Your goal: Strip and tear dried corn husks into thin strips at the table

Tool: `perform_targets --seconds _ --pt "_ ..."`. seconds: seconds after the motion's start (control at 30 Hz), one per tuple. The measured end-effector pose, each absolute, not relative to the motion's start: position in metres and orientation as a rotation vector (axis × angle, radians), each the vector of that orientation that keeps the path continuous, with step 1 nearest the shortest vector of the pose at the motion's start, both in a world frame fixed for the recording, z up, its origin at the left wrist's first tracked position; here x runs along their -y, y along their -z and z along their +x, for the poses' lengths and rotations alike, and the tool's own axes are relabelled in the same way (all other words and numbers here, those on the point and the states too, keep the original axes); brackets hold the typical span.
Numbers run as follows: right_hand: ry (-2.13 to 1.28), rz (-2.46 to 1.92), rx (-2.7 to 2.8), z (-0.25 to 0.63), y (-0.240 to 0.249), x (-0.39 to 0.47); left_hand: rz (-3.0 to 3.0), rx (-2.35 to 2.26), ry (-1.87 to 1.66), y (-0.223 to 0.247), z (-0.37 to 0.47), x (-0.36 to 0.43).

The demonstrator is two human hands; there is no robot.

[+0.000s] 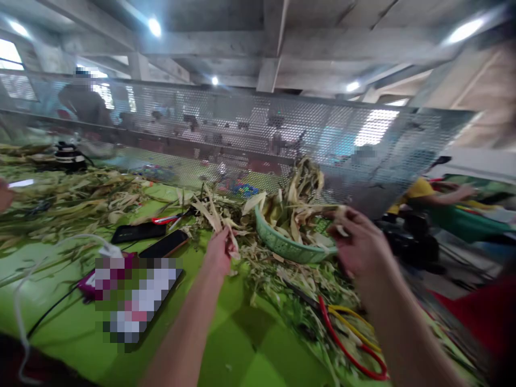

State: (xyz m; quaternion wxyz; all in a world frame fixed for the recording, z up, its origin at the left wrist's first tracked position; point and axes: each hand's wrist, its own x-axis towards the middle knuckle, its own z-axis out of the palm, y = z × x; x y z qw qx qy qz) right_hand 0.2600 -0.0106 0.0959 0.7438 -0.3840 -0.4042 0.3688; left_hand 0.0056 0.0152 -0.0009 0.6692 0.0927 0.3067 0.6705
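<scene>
Above the green tabletop, my left hand (220,252) is closed around a small bunch of pale dried leaves (212,210), which fan out upward from the fingers. My right hand (358,239) pinches the end of a long dried leaf strip (314,207) at the right side of a green plastic basket (278,244). Curled dry leaves (298,226) fill the basket and rise above its rim. Leaf scraps (274,274) lie below the basket. Scissors with red and yellow handles (342,344) rest on greener scraps near my right forearm.
Phones (165,244), a purple power strip (107,277) with a white cable, and a red cutter (165,220) lie to the left. Leaf piles (80,196) cover the far left. A perforated metal screen (226,129) stands behind; a person in yellow (419,191) is at right.
</scene>
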Motion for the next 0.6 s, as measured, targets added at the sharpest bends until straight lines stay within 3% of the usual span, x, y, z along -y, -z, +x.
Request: perform_targets --seconds 0.17,0.6 --pt "-1.051 -0.874 0.956 0.239 -0.073 0.005 0.332 -0.695 -1.463 0.002 0.009 -0.012" --pt "-1.088 -0.924 1.012 0.231 -0.058 0.003 0.533 -0.537 -1.359 0.0 0.014 -0.002"
